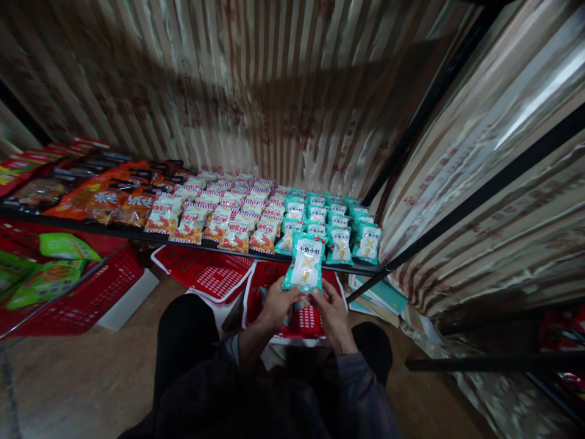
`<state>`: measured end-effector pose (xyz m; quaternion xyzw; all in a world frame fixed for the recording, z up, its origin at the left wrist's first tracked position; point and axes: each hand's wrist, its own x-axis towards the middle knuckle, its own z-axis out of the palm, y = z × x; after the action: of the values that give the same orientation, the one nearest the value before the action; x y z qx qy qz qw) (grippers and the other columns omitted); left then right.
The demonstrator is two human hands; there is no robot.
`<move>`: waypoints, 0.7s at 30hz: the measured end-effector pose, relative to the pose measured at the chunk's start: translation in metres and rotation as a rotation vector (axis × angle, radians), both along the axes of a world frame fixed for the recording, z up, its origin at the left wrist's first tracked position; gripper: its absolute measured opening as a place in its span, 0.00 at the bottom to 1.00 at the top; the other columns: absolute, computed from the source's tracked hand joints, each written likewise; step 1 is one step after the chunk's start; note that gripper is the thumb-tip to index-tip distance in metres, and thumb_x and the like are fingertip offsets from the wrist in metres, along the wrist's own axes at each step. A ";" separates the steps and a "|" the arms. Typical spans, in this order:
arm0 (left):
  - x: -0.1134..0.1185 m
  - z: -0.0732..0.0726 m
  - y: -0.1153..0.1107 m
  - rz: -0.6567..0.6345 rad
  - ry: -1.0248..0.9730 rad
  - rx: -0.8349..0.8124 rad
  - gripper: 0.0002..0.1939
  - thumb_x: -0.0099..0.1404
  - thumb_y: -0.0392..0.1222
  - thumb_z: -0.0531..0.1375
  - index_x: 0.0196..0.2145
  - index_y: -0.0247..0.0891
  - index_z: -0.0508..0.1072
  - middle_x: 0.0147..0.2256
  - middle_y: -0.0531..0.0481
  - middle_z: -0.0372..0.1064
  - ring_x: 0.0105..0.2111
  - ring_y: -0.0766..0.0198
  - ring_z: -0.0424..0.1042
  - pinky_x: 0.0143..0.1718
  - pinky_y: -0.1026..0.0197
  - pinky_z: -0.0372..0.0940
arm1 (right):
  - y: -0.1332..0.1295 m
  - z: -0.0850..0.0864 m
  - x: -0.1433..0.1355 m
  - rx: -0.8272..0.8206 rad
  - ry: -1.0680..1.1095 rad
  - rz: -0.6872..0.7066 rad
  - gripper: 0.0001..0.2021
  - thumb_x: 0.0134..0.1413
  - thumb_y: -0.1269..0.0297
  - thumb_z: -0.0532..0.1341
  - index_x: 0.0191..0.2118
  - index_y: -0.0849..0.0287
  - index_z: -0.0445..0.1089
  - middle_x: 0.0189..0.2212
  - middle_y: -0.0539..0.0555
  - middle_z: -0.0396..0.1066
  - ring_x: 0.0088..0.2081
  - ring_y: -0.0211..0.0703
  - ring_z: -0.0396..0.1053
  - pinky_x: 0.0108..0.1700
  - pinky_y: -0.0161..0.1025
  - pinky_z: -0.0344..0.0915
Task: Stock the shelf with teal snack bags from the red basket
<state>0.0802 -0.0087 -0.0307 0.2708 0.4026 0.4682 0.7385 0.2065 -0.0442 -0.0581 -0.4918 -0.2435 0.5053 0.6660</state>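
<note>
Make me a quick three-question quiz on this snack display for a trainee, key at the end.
1. True or false: the left hand and right hand both hold the raised teal packet.

2. What sits immediately left of the teal rows?
A) orange bags
B) striped-edge packets
C) green bags

3. Fill in: the inside of the basket below the hands is ____.

Key: 1 true; 2 B; 3 red.
</note>
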 end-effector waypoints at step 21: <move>-0.013 -0.003 -0.001 -0.065 0.094 0.062 0.16 0.51 0.39 0.70 0.36 0.32 0.74 0.25 0.49 0.75 0.25 0.65 0.75 0.29 0.66 0.68 | -0.003 0.005 -0.020 -0.053 0.202 -0.110 0.14 0.33 0.64 0.75 0.30 0.54 0.75 0.28 0.46 0.76 0.25 0.32 0.70 0.27 0.28 0.70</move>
<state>0.0672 -0.0101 -0.0340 0.3282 0.4131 0.4428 0.7249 0.1862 -0.0477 -0.0534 -0.4683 -0.1343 0.5213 0.7006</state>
